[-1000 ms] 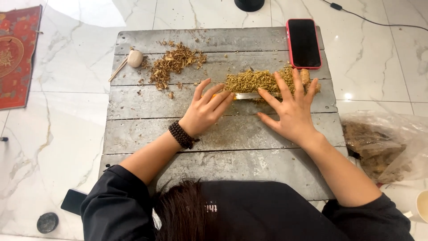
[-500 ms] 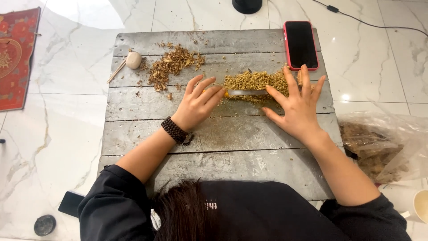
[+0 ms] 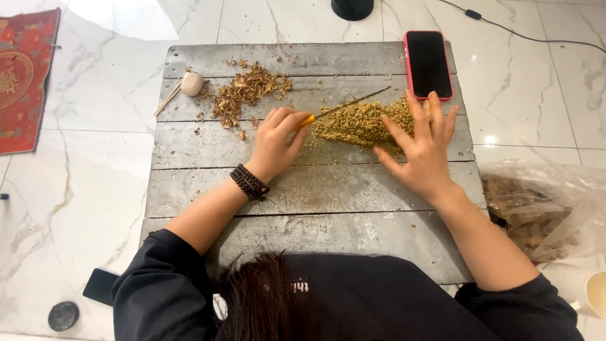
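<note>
My left hand (image 3: 276, 140), with a dark bead bracelet on the wrist, grips the yellow handle of a thin metal knife (image 3: 346, 105). Its blade lies slanted across the top of a pile of chopped greenish-yellow herbs (image 3: 358, 121) on the grey wooden board (image 3: 303, 189). My right hand (image 3: 421, 148) rests flat with fingers spread on the right end of that pile. A second pile of brown dried scraps (image 3: 243, 93) lies at the upper left of the board.
A phone in a red case (image 3: 428, 63) lies at the board's upper right corner. A small pale round object with thin sticks (image 3: 187, 84) sits at the upper left. A clear plastic bag of brown dried material (image 3: 543, 208) lies on the marble floor at right. A red patterned rug (image 3: 24, 76) is at far left.
Both hands lay flat beside the herb pile before. My left hand has since closed on the knife handle and lifted the blade over the pile; my right hand shifted slightly right.
</note>
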